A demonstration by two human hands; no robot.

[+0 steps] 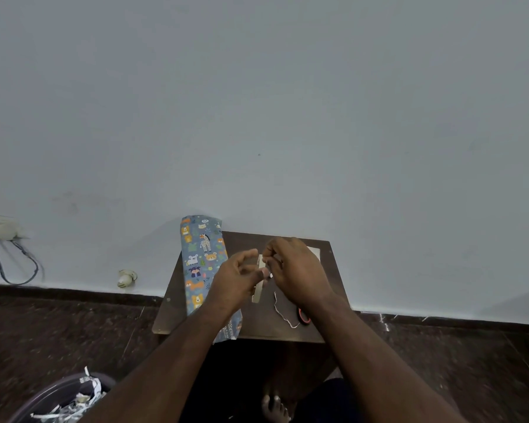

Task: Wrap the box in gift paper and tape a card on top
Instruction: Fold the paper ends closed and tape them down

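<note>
— Box, wrapped in animal-print gift paper, lies along the left edge of the table; its long axis runs from the far edge to the near edge, and its near end overhangs a little.

— Which hand is nearer it?

— The left hand, just right of the box and above it. The right hand is over the table's middle.

— What do the hands hold?

— Both pinch a pale strip, probably tape, between them. A white card shows at the far right corner, behind the right hand.

— Room to move?

— A thin white cord and something red, half hidden, lie toward the near edge; the strip must go left to reach the box.
</note>
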